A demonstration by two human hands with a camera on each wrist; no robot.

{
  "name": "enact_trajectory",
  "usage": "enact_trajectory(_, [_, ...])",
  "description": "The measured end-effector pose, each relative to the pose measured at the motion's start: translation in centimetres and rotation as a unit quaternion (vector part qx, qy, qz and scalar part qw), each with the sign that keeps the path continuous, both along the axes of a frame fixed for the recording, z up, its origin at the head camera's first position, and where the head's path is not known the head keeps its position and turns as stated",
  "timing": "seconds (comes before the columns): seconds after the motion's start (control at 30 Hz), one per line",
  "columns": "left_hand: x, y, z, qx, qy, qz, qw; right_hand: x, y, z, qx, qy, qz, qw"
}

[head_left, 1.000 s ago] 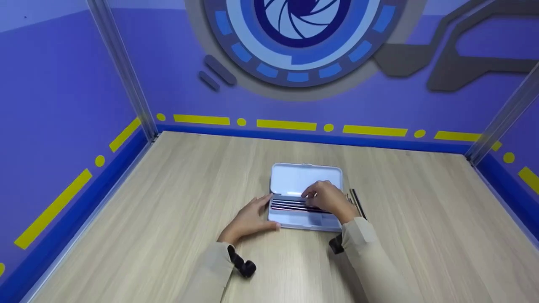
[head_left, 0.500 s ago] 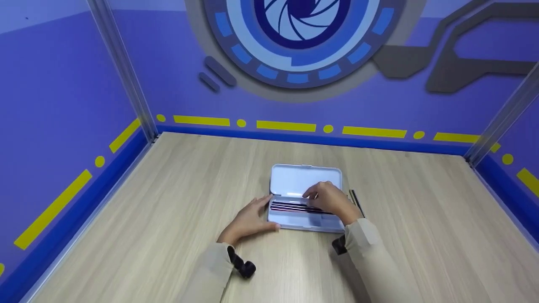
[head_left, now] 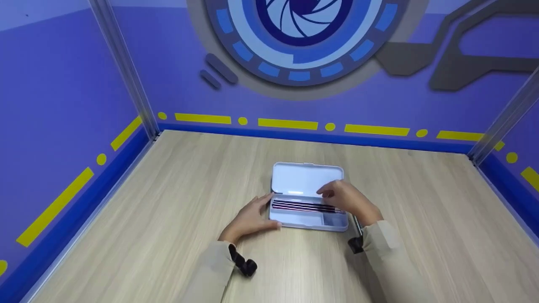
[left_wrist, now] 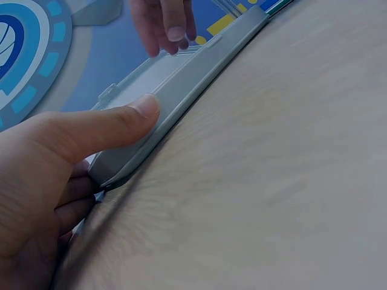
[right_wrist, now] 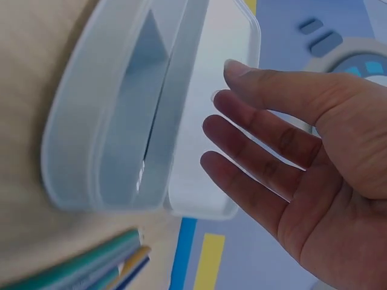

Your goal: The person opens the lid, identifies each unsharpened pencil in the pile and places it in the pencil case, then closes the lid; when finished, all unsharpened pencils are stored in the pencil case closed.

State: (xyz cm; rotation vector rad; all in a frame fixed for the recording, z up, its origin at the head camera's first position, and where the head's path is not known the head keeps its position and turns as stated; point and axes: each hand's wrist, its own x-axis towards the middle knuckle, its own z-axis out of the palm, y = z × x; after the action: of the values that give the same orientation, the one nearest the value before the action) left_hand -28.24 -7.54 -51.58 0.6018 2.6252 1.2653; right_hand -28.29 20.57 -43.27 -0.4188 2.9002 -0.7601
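Observation:
A white pencil case (head_left: 298, 218) lies with its lid (head_left: 308, 179) flipped back on the table. Several dark slim pencils (head_left: 301, 206) lie side by side in its long rear compartment. My left hand (head_left: 252, 216) holds the case's left end; in the left wrist view the thumb (left_wrist: 130, 124) presses the front wall and the other fingers lie round the end. Above the right end hovers my right hand (head_left: 347, 200), its fingers (right_wrist: 242, 133) loosely bent with nothing between them in the right wrist view.
To the right of the case, several pencils (right_wrist: 91, 266) with green, blue and yellow sides lie on the wooden table (head_left: 202, 176), mostly hidden by the right arm in the head view. Blue panels (head_left: 269, 101) enclose the back and sides.
My right hand has moved right, off the pencils in the case, and now covers more of those on the table. The left hand stays on the case.

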Motion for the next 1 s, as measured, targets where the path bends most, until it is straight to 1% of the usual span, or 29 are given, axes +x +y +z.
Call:
enact_trajectory(0.13, [0.0,0.1,0.0,0.000,0.002,0.000,1.0000,0.4,1.2,0.2,-0.001,0.003,-0.011,1.000])
enact_trajectory(0.33, [0.1,0.0,0.2,-0.003,0.000,0.001,1.0000,0.9,3.5,0.2,-0.010,0.024,-0.006,1.000])
enact_trajectory(0.6, [0.2,0.0,0.3,-0.002,0.002,0.000,1.0000,1.6,6.3,-0.1,-0.011,0.022,-0.020,0.999])
enact_trajectory(0.83, [0.1,-0.1,0.2,-0.005,0.003,-0.002,1.0000,2.3,7.9,-0.5,-0.016,-0.011,-0.051,0.999])
enact_trajectory(1.0, [0.1,-0.1,0.2,-0.010,0.006,-0.004,0.9999,2.8,8.9,-0.9,-0.016,-0.026,-0.058,0.998])
